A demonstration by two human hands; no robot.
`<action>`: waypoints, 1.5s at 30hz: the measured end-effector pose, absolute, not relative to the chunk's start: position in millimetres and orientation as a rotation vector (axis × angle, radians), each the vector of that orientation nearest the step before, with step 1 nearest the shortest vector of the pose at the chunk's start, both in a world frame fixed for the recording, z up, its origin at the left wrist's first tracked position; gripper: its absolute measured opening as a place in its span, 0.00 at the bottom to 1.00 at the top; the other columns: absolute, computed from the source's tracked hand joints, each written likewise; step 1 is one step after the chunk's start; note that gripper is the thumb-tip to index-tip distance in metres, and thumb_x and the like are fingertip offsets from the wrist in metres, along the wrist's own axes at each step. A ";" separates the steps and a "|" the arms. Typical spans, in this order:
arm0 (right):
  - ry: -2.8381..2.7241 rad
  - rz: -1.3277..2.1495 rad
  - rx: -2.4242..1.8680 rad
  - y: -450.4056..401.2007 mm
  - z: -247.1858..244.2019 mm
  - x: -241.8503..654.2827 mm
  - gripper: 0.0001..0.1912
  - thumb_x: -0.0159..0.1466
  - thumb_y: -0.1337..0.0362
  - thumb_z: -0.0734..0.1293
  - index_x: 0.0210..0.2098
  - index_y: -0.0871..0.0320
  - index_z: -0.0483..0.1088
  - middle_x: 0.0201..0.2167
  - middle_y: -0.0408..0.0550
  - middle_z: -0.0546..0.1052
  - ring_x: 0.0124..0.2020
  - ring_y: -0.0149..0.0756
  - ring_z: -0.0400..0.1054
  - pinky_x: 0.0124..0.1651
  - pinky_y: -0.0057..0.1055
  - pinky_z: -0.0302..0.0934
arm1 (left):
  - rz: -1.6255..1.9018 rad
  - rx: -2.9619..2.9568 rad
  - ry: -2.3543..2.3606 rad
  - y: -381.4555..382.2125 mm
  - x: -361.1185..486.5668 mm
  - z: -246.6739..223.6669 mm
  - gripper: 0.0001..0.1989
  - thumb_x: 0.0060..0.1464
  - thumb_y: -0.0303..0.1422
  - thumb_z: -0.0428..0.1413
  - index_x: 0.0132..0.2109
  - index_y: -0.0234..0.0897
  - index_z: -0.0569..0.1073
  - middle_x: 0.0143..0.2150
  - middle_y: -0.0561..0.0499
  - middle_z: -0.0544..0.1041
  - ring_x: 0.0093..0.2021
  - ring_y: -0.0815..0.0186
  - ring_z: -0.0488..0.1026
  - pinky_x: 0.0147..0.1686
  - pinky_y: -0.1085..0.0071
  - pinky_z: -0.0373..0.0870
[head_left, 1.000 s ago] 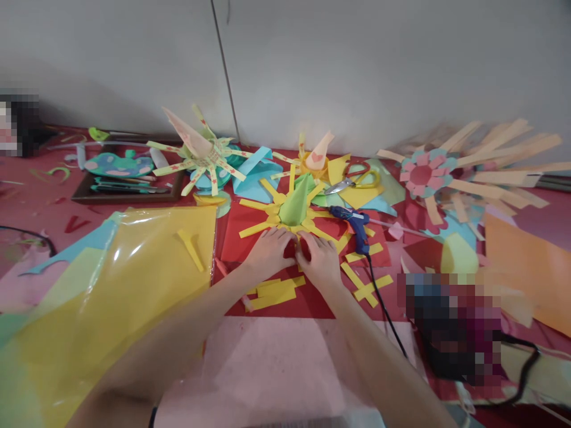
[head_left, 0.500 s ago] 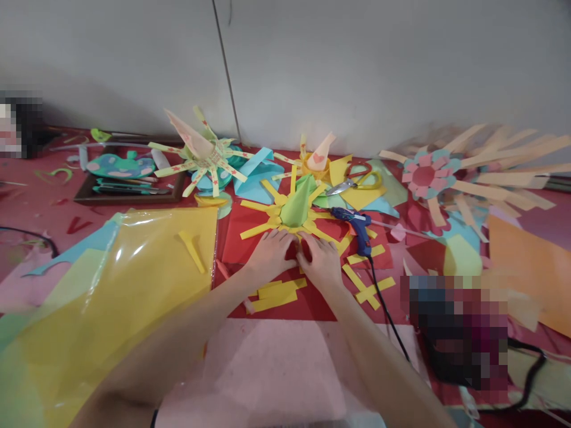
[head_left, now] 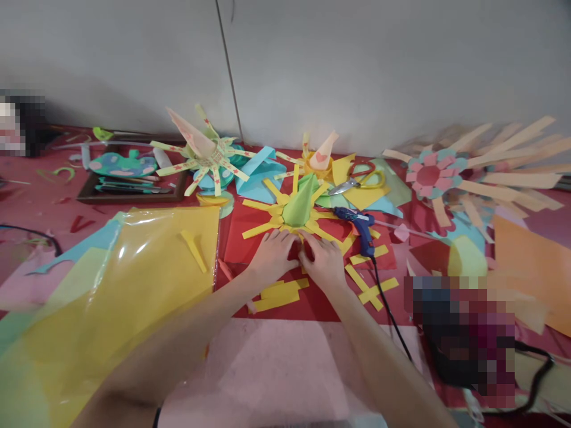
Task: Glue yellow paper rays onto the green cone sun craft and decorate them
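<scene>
Left hand and right hand at near rays, fingers curled, grip hidden, cannot tell; uneven pressure could crease rays or tip cone.

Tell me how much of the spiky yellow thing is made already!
The green cone already stands in the middle, with yellow rays around it. The left hand and right hand are at its near edge. Loose yellow strips lie nearby, so some may be left to add.
</scene>
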State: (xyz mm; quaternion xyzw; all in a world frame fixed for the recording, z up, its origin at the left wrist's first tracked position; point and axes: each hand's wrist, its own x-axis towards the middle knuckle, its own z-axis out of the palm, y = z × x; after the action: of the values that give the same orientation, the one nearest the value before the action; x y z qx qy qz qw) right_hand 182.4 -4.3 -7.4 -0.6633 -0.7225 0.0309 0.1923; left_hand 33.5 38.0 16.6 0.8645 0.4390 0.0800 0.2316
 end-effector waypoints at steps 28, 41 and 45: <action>-1.904 -0.058 -1.723 -17.5 -7.5 186.3 0.15 0.64 0.68 0.59 0.45 0.59 0.74 0.28 0.46 0.77 0.30 0.34 0.70 0.38 0.31 0.60 | -0.012 2.699 1.345 18.3 37.3 28.7 0.25 0.59 0.38 0.53 0.59 0.29 0.63 0.46 0.41 0.71 0.47 0.56 0.68 0.45 0.63 0.65; -1.919 0.057 -1.764 -17.7 -4.9 187.4 0.15 0.64 0.68 0.58 0.44 0.57 0.74 0.30 0.48 0.78 0.32 0.34 0.71 0.39 0.32 0.61 | -0.118 2.878 1.249 19.7 36.8 27.0 0.26 0.63 0.38 0.47 0.62 0.26 0.60 0.45 0.40 0.72 0.46 0.56 0.68 0.43 0.64 0.64; -1.907 0.069 -1.760 -15.4 -4.1 187.0 0.14 0.64 0.69 0.58 0.42 0.58 0.74 0.31 0.47 0.79 0.32 0.34 0.71 0.39 0.32 0.61 | -0.120 2.861 1.219 21.3 37.4 27.0 0.26 0.63 0.38 0.46 0.62 0.25 0.60 0.46 0.38 0.72 0.46 0.55 0.68 0.43 0.63 0.64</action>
State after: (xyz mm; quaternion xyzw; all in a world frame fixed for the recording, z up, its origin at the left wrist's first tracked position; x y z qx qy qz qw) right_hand 187.0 -15.4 -4.1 -0.6530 -0.7074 0.0255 0.2695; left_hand 37.4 21.3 27.0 0.9191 0.3918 -0.0384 0.0149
